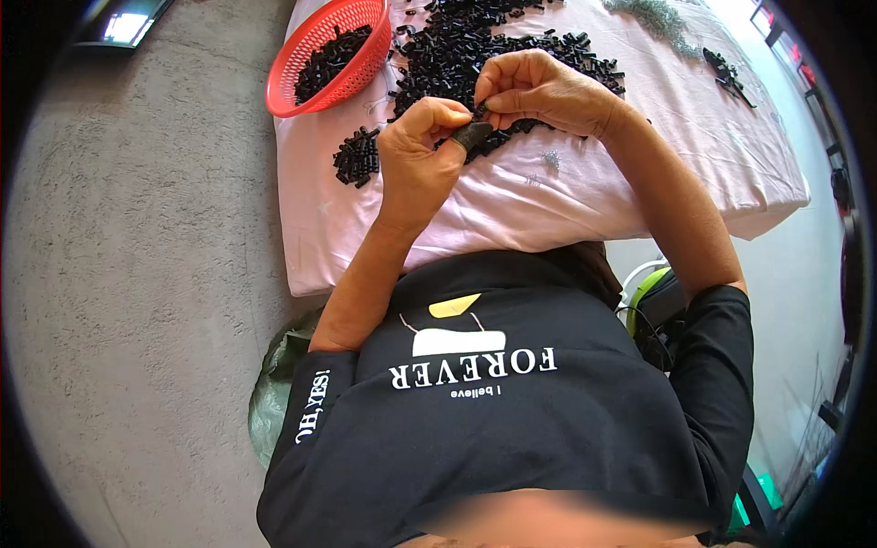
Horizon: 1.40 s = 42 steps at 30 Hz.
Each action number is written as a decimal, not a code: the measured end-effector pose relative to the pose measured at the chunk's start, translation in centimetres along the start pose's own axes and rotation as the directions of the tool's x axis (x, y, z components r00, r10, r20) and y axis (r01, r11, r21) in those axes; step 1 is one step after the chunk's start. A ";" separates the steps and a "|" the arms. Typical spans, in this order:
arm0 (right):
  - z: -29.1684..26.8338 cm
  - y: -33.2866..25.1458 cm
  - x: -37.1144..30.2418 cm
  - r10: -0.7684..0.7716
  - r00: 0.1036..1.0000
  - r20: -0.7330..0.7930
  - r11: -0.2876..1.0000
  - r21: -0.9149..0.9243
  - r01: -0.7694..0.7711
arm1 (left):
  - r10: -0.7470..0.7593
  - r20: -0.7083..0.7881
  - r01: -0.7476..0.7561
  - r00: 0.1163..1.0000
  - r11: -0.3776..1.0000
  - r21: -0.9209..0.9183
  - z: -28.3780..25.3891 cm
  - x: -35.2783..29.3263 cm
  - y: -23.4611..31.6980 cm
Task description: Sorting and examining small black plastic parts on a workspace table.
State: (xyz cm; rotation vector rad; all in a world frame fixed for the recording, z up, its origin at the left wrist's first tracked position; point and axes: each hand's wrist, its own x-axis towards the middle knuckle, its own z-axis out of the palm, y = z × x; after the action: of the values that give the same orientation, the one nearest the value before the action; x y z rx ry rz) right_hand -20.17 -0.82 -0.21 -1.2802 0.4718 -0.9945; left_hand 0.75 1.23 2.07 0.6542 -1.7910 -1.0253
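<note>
My left hand (420,155) and my right hand (546,91) meet over the near side of a large pile of small black tube-like pieces (448,50). Thumb and fingers of both are pinched on one small black piece (480,111), mostly covered by the fingertips. A dark cover (472,135) sits around a finger of the left hand. Just left of that hand lies a smaller heap of similar black pieces (356,157). Nearer to me, below the right hand, tiny silvery bits (551,160) lie on the pink cloth (512,215).
At the table's left edge stands a red perforated basket (283,78) part full of black pieces. Toward the far right are a tangled silvery heap (653,18) and a small black cluster (728,78). A greenish plastic bag (274,393) rests on the floor beside me.
</note>
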 end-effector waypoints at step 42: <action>0.3 0.6 0.2 0.014 0.998 0.056 0.999 -0.030 -0.012 | -0.009 0.131 -0.032 0.991 0.951 0.308 -0.3 0.5 -0.1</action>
State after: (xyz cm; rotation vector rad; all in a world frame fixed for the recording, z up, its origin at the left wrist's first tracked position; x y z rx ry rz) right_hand -19.63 -0.88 -0.60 -1.3265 0.4524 -0.9417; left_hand 0.79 0.67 2.27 0.7805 -2.0934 -0.7994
